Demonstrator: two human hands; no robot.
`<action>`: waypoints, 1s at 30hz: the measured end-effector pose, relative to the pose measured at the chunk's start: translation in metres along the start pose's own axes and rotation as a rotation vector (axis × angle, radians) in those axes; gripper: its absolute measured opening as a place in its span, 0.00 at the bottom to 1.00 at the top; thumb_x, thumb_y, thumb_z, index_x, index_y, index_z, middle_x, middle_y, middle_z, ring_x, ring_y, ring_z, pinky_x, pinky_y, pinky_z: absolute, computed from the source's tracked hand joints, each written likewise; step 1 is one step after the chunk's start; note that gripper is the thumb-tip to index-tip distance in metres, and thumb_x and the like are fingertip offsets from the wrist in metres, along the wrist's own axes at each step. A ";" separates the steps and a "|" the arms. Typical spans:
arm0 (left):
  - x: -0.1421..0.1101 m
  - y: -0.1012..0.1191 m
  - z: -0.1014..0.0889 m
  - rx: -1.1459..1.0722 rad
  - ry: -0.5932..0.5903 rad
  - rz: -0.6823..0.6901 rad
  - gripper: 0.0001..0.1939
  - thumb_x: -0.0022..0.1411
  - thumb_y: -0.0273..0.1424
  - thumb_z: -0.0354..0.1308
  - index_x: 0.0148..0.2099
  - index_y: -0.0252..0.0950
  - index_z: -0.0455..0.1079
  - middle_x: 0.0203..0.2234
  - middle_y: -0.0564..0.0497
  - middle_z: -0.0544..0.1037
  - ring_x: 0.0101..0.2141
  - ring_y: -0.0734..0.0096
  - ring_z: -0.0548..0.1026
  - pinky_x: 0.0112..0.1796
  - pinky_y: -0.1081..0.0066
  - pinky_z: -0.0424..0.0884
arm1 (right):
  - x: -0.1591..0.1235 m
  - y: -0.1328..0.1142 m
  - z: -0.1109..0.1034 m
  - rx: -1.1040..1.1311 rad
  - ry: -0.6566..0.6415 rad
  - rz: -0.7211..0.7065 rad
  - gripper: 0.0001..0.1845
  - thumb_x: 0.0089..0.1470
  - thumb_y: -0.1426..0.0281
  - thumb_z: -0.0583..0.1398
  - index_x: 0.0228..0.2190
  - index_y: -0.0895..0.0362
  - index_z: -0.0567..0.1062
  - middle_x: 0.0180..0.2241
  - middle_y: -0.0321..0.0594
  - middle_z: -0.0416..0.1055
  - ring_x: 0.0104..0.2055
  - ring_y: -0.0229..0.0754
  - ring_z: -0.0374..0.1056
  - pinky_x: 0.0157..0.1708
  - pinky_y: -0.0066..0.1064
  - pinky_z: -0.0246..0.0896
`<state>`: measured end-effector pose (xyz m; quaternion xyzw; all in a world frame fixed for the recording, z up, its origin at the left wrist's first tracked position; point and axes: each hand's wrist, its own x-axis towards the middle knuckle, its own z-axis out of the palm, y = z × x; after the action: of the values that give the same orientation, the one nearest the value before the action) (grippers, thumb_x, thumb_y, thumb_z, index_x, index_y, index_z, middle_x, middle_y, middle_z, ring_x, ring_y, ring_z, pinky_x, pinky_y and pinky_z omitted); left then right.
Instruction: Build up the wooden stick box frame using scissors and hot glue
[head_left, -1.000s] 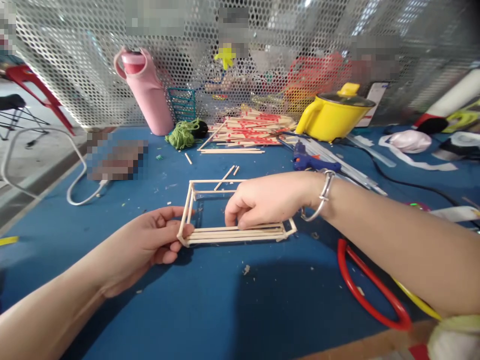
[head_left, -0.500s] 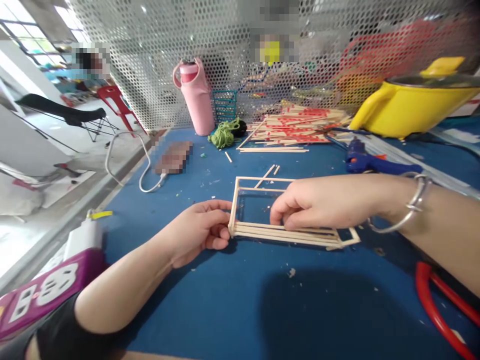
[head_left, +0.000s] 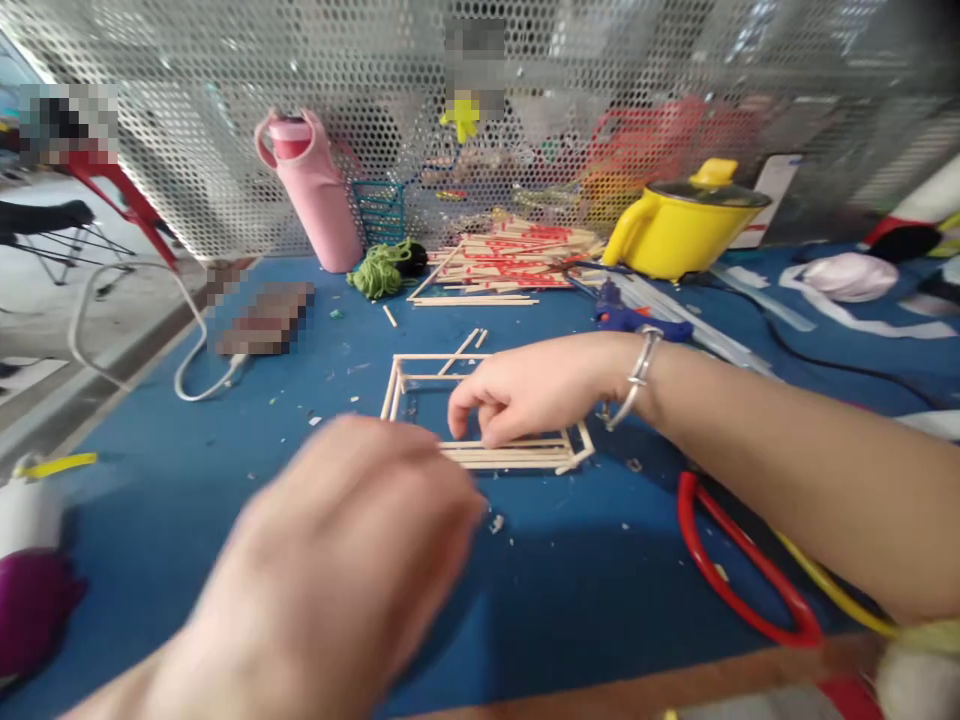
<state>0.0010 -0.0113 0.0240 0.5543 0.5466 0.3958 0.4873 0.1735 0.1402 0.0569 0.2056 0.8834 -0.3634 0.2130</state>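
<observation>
A small box-like frame of thin wooden sticks (head_left: 510,461) lies on the blue tabletop. Over its right half is my right hand (head_left: 525,392), fingers curled down and closed on the sticks of the near side. Close to the camera, my left hand (head_left: 345,540) is raised in front of the frame's left corner and hides part of it. Motion smears this hand, its back faces me, and its fingers are mostly hidden. Short loose sticks (head_left: 459,352) lie across and behind the far side of the frame.
Behind are a stick pile (head_left: 517,255), green yarn (head_left: 377,270), a pink bottle (head_left: 319,205) and a yellow pot (head_left: 679,232). A blue glue gun (head_left: 637,318) lies to the right, red-handled tool (head_left: 742,565) near the front edge, cabled phone-like object (head_left: 270,315) to the left.
My left hand has left the frame's left corner and come up toward the camera. My right hand stays on the frame. The view has swung right.
</observation>
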 end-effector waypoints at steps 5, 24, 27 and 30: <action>0.022 -0.007 0.047 1.090 0.017 0.817 0.07 0.61 0.24 0.53 0.40 0.35 0.72 0.40 0.45 0.75 0.42 0.57 0.71 0.43 0.57 0.70 | 0.004 0.003 -0.002 0.049 -0.031 0.011 0.23 0.48 0.77 0.55 0.48 0.59 0.70 0.21 0.30 0.70 0.21 0.32 0.60 0.21 0.23 0.54; 0.037 -0.026 0.041 0.919 -0.018 0.820 0.09 0.65 0.25 0.50 0.47 0.34 0.68 0.42 0.47 0.73 0.41 0.66 0.69 0.42 0.67 0.69 | -0.054 -0.001 0.001 -0.016 0.626 0.044 0.18 0.51 0.72 0.58 0.46 0.57 0.72 0.31 0.34 0.75 0.30 0.35 0.70 0.29 0.26 0.60; 0.038 -0.026 0.042 0.928 -0.001 0.836 0.09 0.66 0.26 0.49 0.46 0.33 0.69 0.41 0.46 0.73 0.40 0.65 0.69 0.41 0.67 0.70 | -0.080 0.005 0.023 -0.041 0.906 0.162 0.10 0.53 0.70 0.57 0.38 0.56 0.73 0.26 0.32 0.73 0.27 0.35 0.69 0.27 0.26 0.59; 0.039 -0.026 0.043 0.958 0.009 0.847 0.10 0.66 0.26 0.48 0.46 0.32 0.69 0.40 0.45 0.73 0.40 0.64 0.70 0.40 0.65 0.70 | -0.089 0.019 0.053 0.066 0.960 0.302 0.06 0.54 0.70 0.55 0.34 0.56 0.72 0.24 0.33 0.72 0.24 0.34 0.68 0.24 0.25 0.60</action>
<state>0.0405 0.0210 -0.0138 0.8769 0.3986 0.2682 -0.0153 0.2688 0.0956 0.0584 0.4816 0.8301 -0.2210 -0.1736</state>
